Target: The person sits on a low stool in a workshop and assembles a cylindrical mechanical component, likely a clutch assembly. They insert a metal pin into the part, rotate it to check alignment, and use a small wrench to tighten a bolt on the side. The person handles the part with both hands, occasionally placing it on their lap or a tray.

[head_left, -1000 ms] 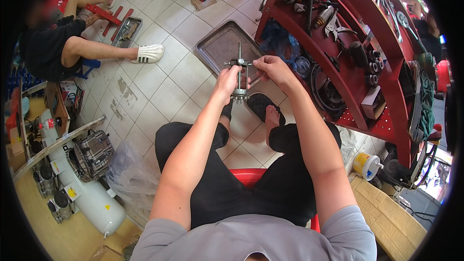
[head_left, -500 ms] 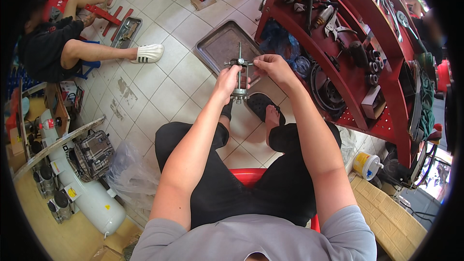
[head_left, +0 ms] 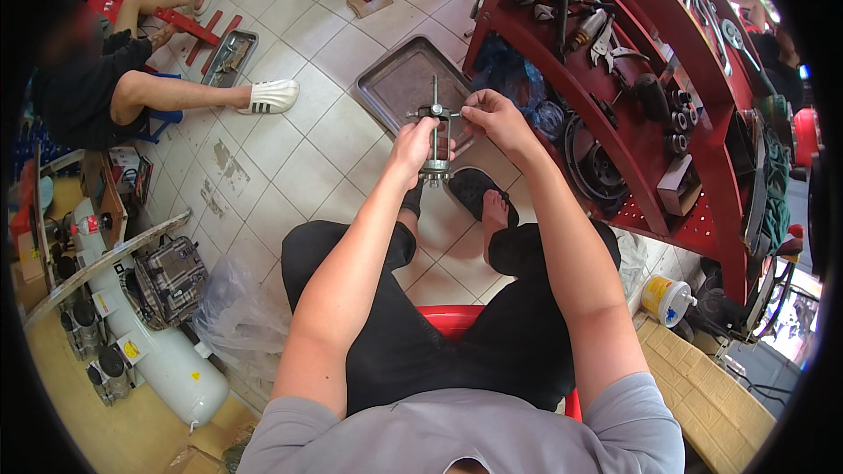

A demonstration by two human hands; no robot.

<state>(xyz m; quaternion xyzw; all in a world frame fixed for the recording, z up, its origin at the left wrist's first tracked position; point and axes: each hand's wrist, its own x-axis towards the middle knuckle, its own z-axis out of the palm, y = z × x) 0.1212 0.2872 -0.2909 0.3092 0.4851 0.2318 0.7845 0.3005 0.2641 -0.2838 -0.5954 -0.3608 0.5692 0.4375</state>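
Observation:
My left hand [head_left: 411,151] is wrapped round a metal puller [head_left: 436,147], a frame of two side legs with a threaded rod rising from its top. The thumb lies along the upper part of the frame, and a round, bolted piece sits at its lower end. My right hand [head_left: 493,121] is closed in a pinch at the right tip of the short bar crossing the puller's top. Its fingertips partly hide that tip. The puller is held over the near edge of a shallow metal tray [head_left: 372,79] on the floor.
A red tool rack [head_left: 615,151] with pliers and wrenches stands on the right. At far left a person [head_left: 189,90] sits by a small tray [head_left: 230,61]. A white tank [head_left: 171,375] and a plastic bag [head_left: 235,307] lie lower left; a white bucket [head_left: 665,300] stands lower right.
The bar at the puller's top and my right fingers have shifted very slightly. My left hand keeps the same hold and place.

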